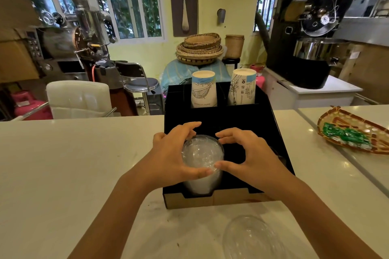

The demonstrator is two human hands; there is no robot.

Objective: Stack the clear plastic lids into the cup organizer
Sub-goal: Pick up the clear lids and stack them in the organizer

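Note:
A black cardboard cup organizer (237, 120) stands on the white counter in front of me. A stack of clear plastic lids (202, 154) sits in its front left slot, rising above the slot's edge. My left hand (170, 153) wraps the left side of the stack, thumb under its near rim. My right hand (250, 153) reaches in from the right, with thumb and fingertips touching the stack's rim. More clear lids (252, 237) lie loose on the counter near the bottom edge, between my forearms.
Two stacks of printed paper cups (204, 90) (243, 88) stand upside down in the organizer's back slots. A woven tray with green packets (353, 132) lies at the right. Coffee roasters, chairs and baskets stand behind the counter.

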